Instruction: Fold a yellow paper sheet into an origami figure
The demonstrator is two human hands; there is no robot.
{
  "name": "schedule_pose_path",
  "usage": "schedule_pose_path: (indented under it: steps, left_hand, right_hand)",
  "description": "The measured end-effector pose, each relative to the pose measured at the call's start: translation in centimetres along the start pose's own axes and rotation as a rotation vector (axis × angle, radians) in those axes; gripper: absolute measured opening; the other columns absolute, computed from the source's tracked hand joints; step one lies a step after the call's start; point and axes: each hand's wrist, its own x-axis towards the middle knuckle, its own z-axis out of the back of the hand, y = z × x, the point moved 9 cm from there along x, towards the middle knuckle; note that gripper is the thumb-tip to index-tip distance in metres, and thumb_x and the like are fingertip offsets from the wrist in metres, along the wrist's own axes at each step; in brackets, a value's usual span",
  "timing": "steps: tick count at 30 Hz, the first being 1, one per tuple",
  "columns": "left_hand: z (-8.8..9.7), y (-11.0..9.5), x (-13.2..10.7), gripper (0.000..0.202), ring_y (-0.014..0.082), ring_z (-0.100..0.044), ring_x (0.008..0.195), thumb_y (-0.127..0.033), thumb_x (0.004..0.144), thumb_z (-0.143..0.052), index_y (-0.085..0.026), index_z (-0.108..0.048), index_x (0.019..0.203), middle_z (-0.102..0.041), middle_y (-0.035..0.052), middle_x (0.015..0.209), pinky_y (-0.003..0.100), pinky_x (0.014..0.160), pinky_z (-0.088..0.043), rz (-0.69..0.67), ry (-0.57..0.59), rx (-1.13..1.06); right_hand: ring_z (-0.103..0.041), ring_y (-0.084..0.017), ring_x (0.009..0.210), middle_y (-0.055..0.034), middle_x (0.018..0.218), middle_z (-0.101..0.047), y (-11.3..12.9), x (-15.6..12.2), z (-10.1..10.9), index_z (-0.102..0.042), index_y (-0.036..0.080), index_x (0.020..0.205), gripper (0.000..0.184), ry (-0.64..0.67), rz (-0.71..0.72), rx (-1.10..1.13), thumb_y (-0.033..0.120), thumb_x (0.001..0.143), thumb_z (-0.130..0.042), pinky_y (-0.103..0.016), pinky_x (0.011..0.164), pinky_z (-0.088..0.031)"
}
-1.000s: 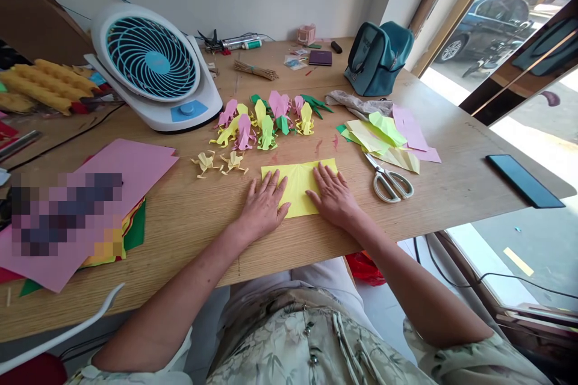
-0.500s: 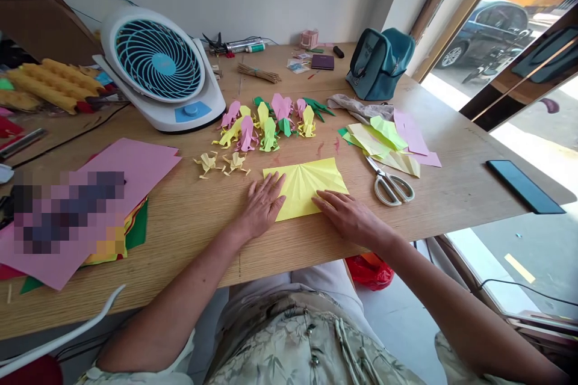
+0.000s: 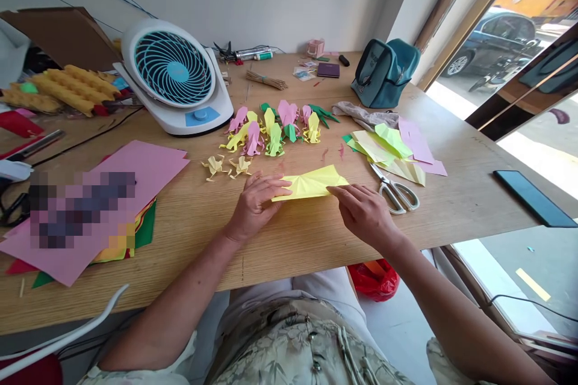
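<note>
Between my hands is a creased sheet of yellow paper (image 3: 311, 184), its near edge lifted off the table and its folds fanning out from the middle. My left hand (image 3: 258, 201) grips the left end, thumb below and fingers on top. At the right end, my right hand (image 3: 365, 210) pinches the paper between thumb and bent fingers. Beyond the sheet stand several folded paper figures (image 3: 274, 139) in pink, yellow and green. Two small cream paper figures (image 3: 241, 165) lie beyond my left hand. Scissors (image 3: 397, 195) rest just past my right hand.
A white fan (image 3: 176, 72) stands at the back left. Pink sheets (image 3: 149, 162) lie stacked at the left. Coloured paper pieces (image 3: 388, 144) lie behind the scissors. A teal bag (image 3: 383, 75) is at the back right, and a phone (image 3: 535, 197) is by the right edge.
Both hands lay flat on the yellow paper before; now they grip its ends and its near edge is raised. The view has shifted slightly.
</note>
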Motion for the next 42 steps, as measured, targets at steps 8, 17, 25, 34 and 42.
schedule_pose_path:
  steps: [8, 17, 25, 34, 42]
  left_hand:
    - [5.3, 0.3, 6.2, 0.036, 0.0172, -0.065, 0.068, -0.050, 0.079, -0.072, -0.015, -0.072, 0.085, -0.070, 0.0010, 0.076, 0.024, 0.055, -0.048, 0.433, -0.005, -0.290]
    - [-1.3, 5.3, 6.0, 0.035, 0.0194, -0.067, 0.068, -0.046, 0.075, -0.075, -0.014, -0.071, 0.088, -0.072, 0.0041, 0.080, 0.029, 0.059, -0.052, 0.666, 0.348, -0.362]
    - [-1.7, -1.9, 5.7, 0.029, 0.0270, -0.060, 0.116, -0.020, 0.094, -0.054, -0.017, -0.063, 0.121, -0.065, 0.0115, 0.121, 0.043, 0.103, -0.047, 0.124, 0.129, 0.384]
    - [-12.0, -0.9, -1.0, 0.061, 0.0402, -0.024, 0.151, -0.049, 0.101, -0.039, -0.014, -0.039, 0.151, -0.029, 0.0190, 0.162, 0.065, 0.118, -0.024, 0.326, 0.523, 0.500]
    - [-11.8, -0.4, -1.6, 0.067, 0.0355, -0.017, 0.154, -0.051, 0.100, -0.041, -0.016, -0.031, 0.156, -0.025, 0.0153, 0.165, 0.063, 0.121, -0.018, 0.266, 0.563, 0.511]
  right_hand:
    - [-0.058, -0.014, 0.061, -0.0016, 0.071, -0.067, -3.5, 0.4, 2.0, -0.068, 0.018, 0.085, 0.029, 0.041, -0.670, 0.750, 0.046, 0.092, -0.060, -0.025, 0.053, -0.041]
    - [-0.053, -0.013, 0.061, -0.0007, 0.071, -0.065, -4.6, -4.3, -4.9, -0.069, 0.018, 0.081, 0.038, 0.205, -0.936, 1.112, 0.056, 0.083, -0.067, -0.023, 0.053, -0.038]
    - [-0.059, -0.017, 0.066, -0.0033, 0.074, -0.068, -4.3, -6.0, -4.3, -0.070, 0.016, 0.094, 0.041, 0.061, -0.993, 0.952, 0.055, 0.084, -0.063, -0.026, 0.057, -0.043]
    - [-0.061, -0.020, 0.072, -0.0126, 0.099, -0.069, -7.6, -7.8, 1.7, -0.069, 0.017, 0.107, 0.033, -0.075, -0.731, 0.028, 0.039, 0.097, -0.047, -0.034, 0.068, -0.047]
    - [-0.063, -0.030, 0.094, -0.0167, 0.108, -0.065, -16.3, -10.8, 1.0, -0.067, 0.015, 0.112, 0.041, 0.413, -0.964, -0.304, 0.048, 0.088, -0.059, -0.038, 0.073, -0.047]
